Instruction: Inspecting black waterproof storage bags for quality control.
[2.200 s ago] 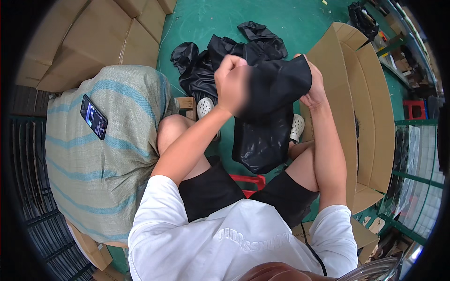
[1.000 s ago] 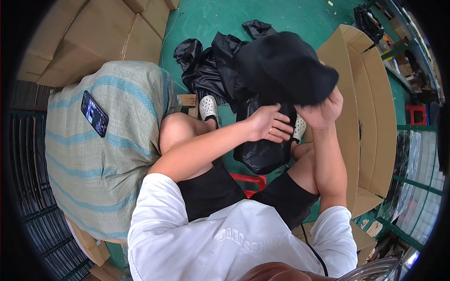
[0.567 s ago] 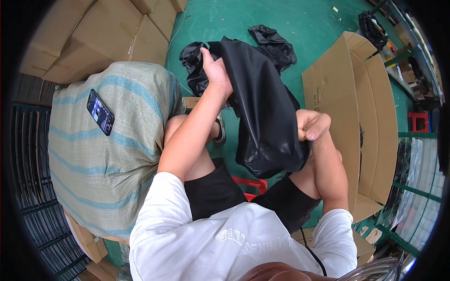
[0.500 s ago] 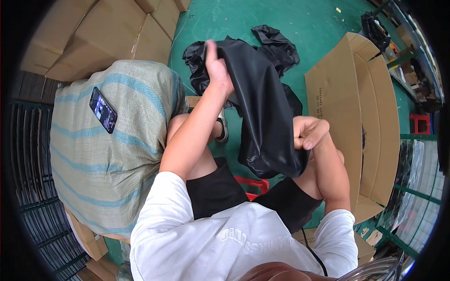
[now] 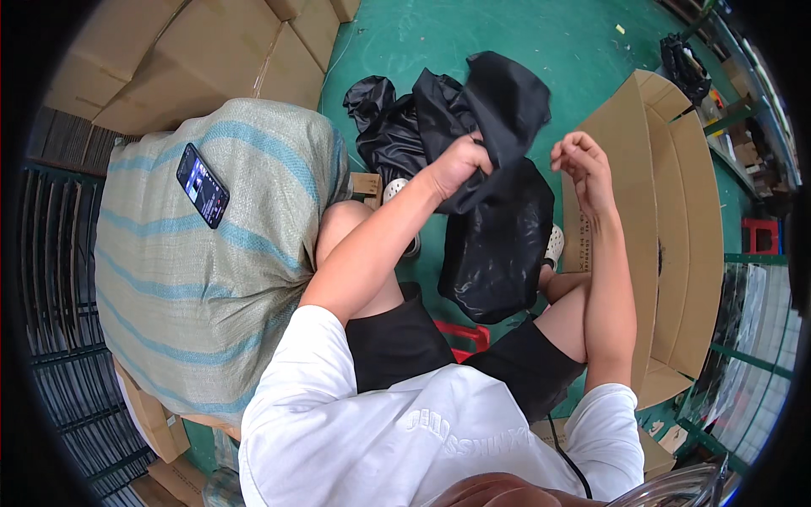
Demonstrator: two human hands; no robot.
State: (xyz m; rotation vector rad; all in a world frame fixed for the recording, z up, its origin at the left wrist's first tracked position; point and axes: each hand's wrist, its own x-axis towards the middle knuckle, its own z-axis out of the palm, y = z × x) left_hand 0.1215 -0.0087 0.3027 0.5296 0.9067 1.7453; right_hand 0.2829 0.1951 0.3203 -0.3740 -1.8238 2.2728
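Note:
My left hand (image 5: 463, 167) is closed around a bunched piece of black, slightly shiny sheet material (image 5: 507, 101), its upper part flared out and blurred by motion. To its right, my right hand (image 5: 585, 171) is raised apart from the material, fingers loosely bent, with nothing visible in it. Below the hands, between my feet, lies a glossy black bundle (image 5: 497, 253) with a rounded, boxy outline. More crumpled black material (image 5: 390, 135) is spread on the floor beyond my left hand. Whether these pieces are joined, I cannot tell.
A tall open cardboard box (image 5: 621, 220) stands close on my right. On my left, a big woven sack (image 5: 253, 194) with blue stripes carries a phone (image 5: 203, 186). Stacked cartons (image 5: 211, 59) rise behind it. A red stool (image 5: 465, 338) shows between my thighs.
My right hand has let go of the black material and lifted away. My left hand has moved right and nearer, bunching the sheet that was stretched between both hands. The glossy bundle below is now uncovered.

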